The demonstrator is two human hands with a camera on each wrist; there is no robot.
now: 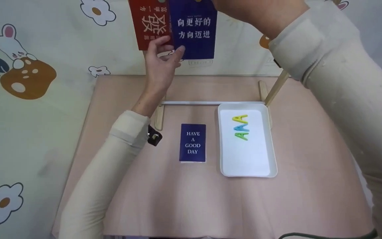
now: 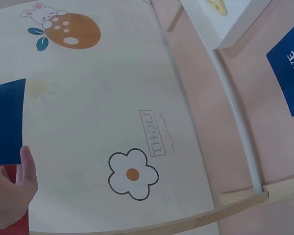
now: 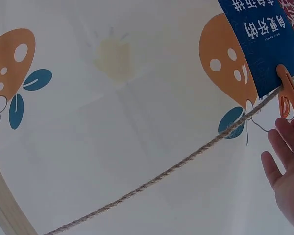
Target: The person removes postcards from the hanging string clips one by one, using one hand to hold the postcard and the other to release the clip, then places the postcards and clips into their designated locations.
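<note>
My left hand (image 1: 161,63) reaches up to the lower edges of a red card (image 1: 151,30) and a blue card (image 1: 196,36) with white Chinese lettering. Its fingers, loosely bent, overlap the red card, while the thumb lies at the blue card's lower left corner. In the right wrist view an orange clothespin (image 3: 282,81) clamps that blue card to a twine line (image 3: 176,167). My right hand (image 3: 290,183) is close beside the clothespin's handles, with several fingers extended. Its thumb falls outside the view, so I cannot tell whether it pinches the clothespin.
On the table (image 1: 191,199) lie a blue "HAVE A GOOD DAY" card (image 1: 192,142) and a white tray (image 1: 247,159) holding yellow, blue and green clothespins (image 1: 241,127). Behind them stands a wooden frame (image 1: 276,88) with a white crossbar (image 1: 194,103). A patterned wall rises at the back.
</note>
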